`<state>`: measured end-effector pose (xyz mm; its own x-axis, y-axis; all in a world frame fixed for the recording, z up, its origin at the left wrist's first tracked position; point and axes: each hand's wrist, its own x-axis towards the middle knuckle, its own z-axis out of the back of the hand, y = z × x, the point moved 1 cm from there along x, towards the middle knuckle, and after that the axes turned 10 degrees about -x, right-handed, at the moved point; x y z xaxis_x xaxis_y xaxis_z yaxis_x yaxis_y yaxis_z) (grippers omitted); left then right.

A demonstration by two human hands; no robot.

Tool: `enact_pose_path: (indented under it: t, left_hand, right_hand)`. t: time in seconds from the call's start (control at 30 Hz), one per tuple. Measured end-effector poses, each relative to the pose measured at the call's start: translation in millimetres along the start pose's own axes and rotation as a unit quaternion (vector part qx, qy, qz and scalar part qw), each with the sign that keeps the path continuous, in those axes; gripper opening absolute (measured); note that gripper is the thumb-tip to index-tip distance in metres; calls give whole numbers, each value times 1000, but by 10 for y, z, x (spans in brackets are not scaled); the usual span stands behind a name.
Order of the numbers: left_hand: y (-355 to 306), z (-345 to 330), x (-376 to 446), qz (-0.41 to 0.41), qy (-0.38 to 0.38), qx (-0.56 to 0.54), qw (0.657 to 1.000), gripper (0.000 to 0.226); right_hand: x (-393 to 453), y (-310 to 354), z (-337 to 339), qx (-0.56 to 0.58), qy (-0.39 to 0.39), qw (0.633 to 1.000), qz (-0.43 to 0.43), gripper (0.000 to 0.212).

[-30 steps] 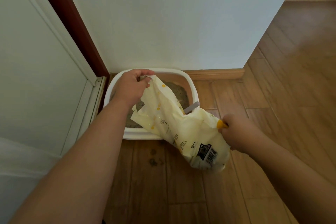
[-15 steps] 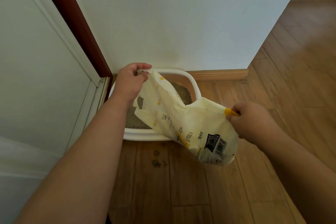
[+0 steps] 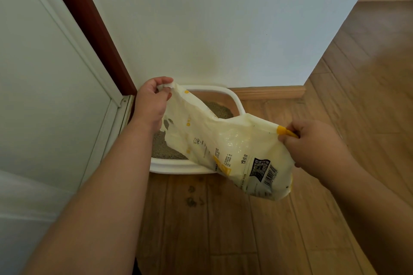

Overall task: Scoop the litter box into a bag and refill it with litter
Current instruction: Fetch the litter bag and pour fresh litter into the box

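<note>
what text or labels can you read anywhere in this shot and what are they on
No text can be read with certainty.
Litter bag: three large dark characters near its lower end, too blurred to quote.
Litter bag: a barcode and a black square code panel; digits not legible.
Litter bag: columns of small print and a small logo, too small to read.
Litter box, wall, door and floor: no writing visible.

I count one pale yellow crinkled plastic litter bag [image 3: 225, 147], one white oval plastic litter box [image 3: 178, 166], my two hands, and three small dark crumbs [image 3: 191, 201] on the floorboards.
</note>
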<state>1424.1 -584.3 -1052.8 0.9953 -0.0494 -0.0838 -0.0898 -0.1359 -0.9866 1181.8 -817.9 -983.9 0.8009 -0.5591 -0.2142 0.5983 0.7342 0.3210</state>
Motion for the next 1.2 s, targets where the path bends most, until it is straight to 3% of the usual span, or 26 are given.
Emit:
enact_pose_path:
  t: [1.2]
  left_hand:
    - [190, 194, 121, 25, -68, -23, 997, 37]
  right_hand:
    - [-138, 118, 110, 7, 1, 999, 37, 11]
